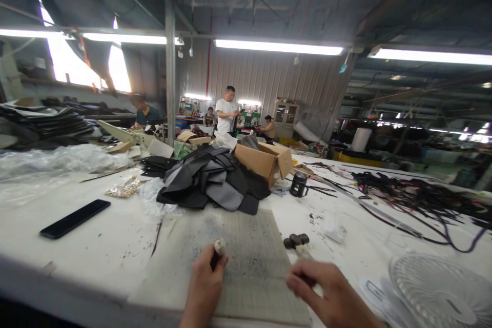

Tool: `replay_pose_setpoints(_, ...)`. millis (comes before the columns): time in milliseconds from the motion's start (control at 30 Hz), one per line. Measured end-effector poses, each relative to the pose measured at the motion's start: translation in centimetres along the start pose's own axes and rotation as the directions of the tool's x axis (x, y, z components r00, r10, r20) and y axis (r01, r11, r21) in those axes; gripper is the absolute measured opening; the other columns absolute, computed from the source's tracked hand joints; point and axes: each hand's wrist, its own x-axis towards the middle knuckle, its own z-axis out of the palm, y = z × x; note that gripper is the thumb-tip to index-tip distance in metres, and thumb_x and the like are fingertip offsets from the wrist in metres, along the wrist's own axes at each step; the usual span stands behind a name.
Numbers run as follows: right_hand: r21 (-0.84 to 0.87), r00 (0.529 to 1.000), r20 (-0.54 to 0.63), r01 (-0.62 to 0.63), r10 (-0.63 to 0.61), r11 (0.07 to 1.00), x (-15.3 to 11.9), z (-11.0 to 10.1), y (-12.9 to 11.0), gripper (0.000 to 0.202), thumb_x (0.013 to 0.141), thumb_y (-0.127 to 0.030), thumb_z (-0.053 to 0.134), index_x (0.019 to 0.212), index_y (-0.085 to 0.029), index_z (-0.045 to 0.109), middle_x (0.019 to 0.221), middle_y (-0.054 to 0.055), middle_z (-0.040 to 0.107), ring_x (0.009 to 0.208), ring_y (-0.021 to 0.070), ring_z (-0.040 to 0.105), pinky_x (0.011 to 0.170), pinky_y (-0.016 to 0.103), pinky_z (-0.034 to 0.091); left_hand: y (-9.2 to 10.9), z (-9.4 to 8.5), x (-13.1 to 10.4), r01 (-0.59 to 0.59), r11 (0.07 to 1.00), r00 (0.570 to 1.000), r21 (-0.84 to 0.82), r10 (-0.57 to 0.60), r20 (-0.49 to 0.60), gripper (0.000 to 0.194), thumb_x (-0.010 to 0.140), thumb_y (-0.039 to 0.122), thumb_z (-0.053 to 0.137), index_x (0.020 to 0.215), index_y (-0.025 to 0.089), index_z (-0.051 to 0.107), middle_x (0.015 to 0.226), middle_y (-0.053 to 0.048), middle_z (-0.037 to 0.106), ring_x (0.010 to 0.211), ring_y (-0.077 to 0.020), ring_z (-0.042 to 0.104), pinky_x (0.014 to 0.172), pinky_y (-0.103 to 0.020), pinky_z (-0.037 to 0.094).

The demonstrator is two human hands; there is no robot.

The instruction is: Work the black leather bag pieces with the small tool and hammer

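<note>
My left hand (pixel 205 279) is closed around a short metal punch (pixel 219 246), held upright over the worn pale board (pixel 246 292). Only its round, shiny top end shows above my fingers; the lower part is hidden. Right of the board, a hammer (pixel 296 241) lies with its dark head away from me and its light handle pointing toward my right hand (pixel 321 287). That hand hovers just short of the hammer head, fingers loosely curled and thumb apart. White tabletop shows through the gap between them. My knuckles cover the rest of the handle.
Behind the board sits a heap of black and grey fabric pieces (pixel 215 179) beside a cardboard box (pixel 259 161). A phone (pixel 75 219) and a bag of small parts (pixel 125 187) lie left. Rightward are a black mug (pixel 299 184), dark straps (pixel 415 195) and a white fan (pixel 442 292).
</note>
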Motion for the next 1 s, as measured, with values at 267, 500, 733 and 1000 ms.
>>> replay_pose_setpoints(267, -0.258, 0.985, -0.025, 0.159, -0.171, 0.953, 25.5, 9.0, -4.7, 0.072, 0.096, -0.049, 0.08, 0.153, -0.011, 0.062, 0.161, 0.024, 0.058, 0.15, 0.0373, 0.055, 0.124, 0.043, 0.044, -0.5, 0.2, 0.2, 0.014, 1.0, 1.0, -0.027, -0.014, -0.009, 0.026, 0.094, 0.046, 0.063, 0.085, 0.022, 0.067, 0.081, -0.005, 0.07, 0.08, -0.0255, 0.064, 0.074, -0.031, 0.047)
replay_pose_setpoints(500, -0.424, 0.997, 0.04, 0.081, -0.071, 0.902, 30.7, 12.7, -3.5, 0.051, 0.107, -0.057, 0.07, 0.139, -0.017, 0.068, 0.142, 0.014, 0.069, 0.128, 0.0319, 0.069, 0.112, 0.058, 0.056, -1.4, 0.6, 0.3, 0.023, 0.999, 1.0, -0.049, -0.023, -0.003, 0.021, 0.095, 0.041, 0.064, 0.088, 0.022, 0.066, 0.083, -0.004, 0.07, 0.082, -0.0249, 0.065, 0.076, -0.031, 0.048)
replay_pose_setpoints(733, -0.439, 0.993, -0.108, -0.005, -0.047, 0.898, 31.3, 7.3, -0.7, 0.034, 0.107, -0.043, 0.074, 0.131, -0.018, 0.07, 0.131, 0.009, 0.072, 0.113, 0.026, 0.073, 0.1, 0.049, 0.063, -1.0, 0.4, 0.2, 0.024, 0.998, 1.0, -0.058, -0.025, -0.016, 0.021, 0.093, 0.041, 0.064, 0.084, 0.022, 0.064, 0.081, -0.004, 0.069, 0.081, -0.0245, 0.064, 0.075, -0.031, 0.045)
replay_pose_setpoints(1000, -0.216, 0.808, -0.587, -0.105, -0.043, 0.971, 30.6, -3.0, -1.2, 0.029, 0.113, -0.043, 0.061, 0.124, -0.018, 0.071, 0.118, 0.008, 0.075, 0.108, 0.0249, 0.072, 0.101, 0.047, 0.059, -0.8, 0.4, -0.1, 0.024, 0.998, 0.999, -0.06, -0.026, -0.045, 0.02, 0.091, 0.04, 0.062, 0.084, 0.022, 0.065, 0.082, -0.005, 0.07, 0.081, -0.025, 0.064, 0.076, -0.033, 0.045)
